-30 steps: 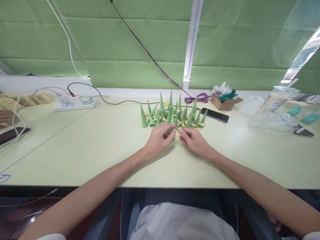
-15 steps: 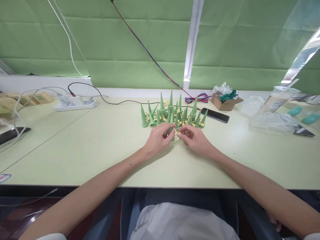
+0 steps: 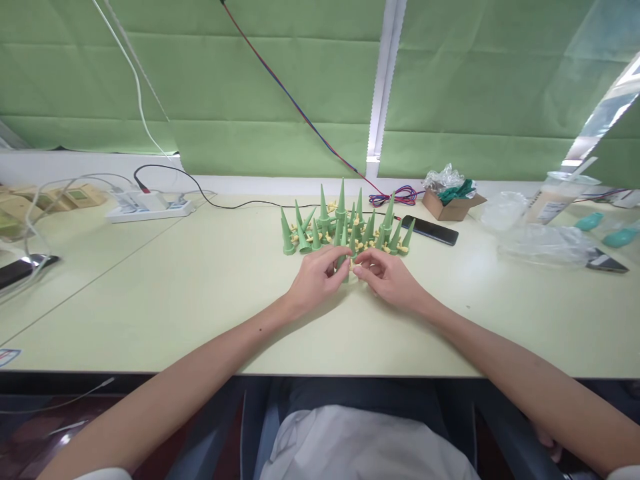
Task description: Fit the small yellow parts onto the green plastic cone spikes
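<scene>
My left hand (image 3: pixel 319 275) is closed around a green cone (image 3: pixel 345 277), mostly hidden by the fingers, low over the table. My right hand (image 3: pixel 389 275) pinches a small yellow piece (image 3: pixel 352 265) against the cone's right side. The two sets of fingertips are nearly touching. Just beyond the hands stands a cluster of green cones (image 3: pixel 341 200), most upright, with a few leaning. Small yellow pieces (image 3: pixel 316 237) show among them, some apparently attached to the cones.
A black phone (image 3: pixel 430 230) lies right of the cones, before a small cardboard box (image 3: pixel 453 207). A drink cup (image 3: pixel 547 200) and a clear plastic bag (image 3: pixel 545 245) are at far right. A white power strip (image 3: pixel 150 210) with cables is at left.
Both hands stay at the same place. The right fingertips have shifted slightly left, closer to the cone, and cover more of the yellow piece.
</scene>
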Demonstrator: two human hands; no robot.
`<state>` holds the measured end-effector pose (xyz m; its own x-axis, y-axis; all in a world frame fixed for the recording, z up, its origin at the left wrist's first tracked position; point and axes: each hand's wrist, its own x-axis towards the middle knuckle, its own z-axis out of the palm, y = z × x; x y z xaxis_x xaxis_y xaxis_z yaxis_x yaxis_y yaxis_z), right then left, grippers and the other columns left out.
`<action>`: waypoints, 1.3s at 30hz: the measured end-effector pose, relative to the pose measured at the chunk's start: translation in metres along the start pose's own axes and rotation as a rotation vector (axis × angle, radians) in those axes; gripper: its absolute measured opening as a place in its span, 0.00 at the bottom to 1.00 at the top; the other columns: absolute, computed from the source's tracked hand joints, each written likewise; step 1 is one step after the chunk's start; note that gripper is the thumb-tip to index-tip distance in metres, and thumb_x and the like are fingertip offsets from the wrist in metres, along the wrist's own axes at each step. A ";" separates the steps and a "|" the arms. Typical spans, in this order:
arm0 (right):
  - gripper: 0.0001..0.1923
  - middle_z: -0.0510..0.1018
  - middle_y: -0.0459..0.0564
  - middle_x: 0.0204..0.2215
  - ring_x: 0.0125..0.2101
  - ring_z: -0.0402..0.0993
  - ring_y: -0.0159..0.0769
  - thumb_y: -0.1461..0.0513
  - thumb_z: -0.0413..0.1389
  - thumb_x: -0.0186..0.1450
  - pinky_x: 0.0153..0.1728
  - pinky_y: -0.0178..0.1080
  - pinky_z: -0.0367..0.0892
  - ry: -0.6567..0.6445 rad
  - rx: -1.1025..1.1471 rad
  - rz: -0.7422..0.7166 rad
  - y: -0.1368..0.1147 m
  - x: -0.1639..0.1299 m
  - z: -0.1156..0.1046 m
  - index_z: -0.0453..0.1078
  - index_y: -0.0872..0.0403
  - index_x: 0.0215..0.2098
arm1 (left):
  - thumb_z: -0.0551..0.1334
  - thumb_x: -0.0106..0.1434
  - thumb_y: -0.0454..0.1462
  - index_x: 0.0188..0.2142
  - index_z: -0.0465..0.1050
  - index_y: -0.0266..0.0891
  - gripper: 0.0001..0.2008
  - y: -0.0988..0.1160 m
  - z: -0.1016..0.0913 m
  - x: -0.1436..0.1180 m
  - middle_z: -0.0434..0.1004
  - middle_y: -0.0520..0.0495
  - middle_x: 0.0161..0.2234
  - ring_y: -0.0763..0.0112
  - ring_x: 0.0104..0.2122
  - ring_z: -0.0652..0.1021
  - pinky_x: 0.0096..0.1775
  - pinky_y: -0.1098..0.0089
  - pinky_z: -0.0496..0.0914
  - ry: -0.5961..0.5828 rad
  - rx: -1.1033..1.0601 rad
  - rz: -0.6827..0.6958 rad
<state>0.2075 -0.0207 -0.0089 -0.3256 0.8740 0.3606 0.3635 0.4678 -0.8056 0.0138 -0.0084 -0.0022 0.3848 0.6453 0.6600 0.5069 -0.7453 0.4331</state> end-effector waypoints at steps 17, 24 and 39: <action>0.31 0.68 0.45 0.15 0.18 0.65 0.30 0.46 0.40 0.73 0.27 0.36 0.61 -0.070 -0.052 0.044 -0.001 0.000 0.002 0.65 0.54 0.21 | 0.57 0.67 0.35 0.42 0.75 0.38 0.08 0.001 0.001 -0.001 0.70 0.52 0.26 0.76 0.23 0.66 0.28 0.72 0.63 -0.029 -0.015 0.033; 0.15 0.75 0.46 0.32 0.23 0.67 0.30 0.50 0.57 0.66 0.27 0.35 0.63 0.008 -0.017 -0.032 0.001 0.000 -0.001 0.68 0.53 0.41 | 0.58 0.67 0.36 0.42 0.75 0.37 0.08 -0.001 0.000 0.000 0.71 0.52 0.26 0.76 0.23 0.67 0.28 0.72 0.63 0.036 0.008 0.003; 0.24 0.66 0.43 0.17 0.20 0.61 0.29 0.52 0.44 0.73 0.27 0.36 0.58 -0.035 -0.085 -0.037 -0.002 -0.001 0.000 0.60 0.54 0.23 | 0.58 0.67 0.35 0.41 0.75 0.37 0.08 0.003 0.000 0.000 0.69 0.53 0.24 0.76 0.23 0.66 0.28 0.73 0.63 0.002 -0.034 0.042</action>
<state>0.2065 -0.0228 -0.0076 -0.3703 0.8513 0.3717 0.4231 0.5108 -0.7484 0.0152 -0.0108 -0.0012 0.4036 0.6132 0.6790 0.4636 -0.7769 0.4261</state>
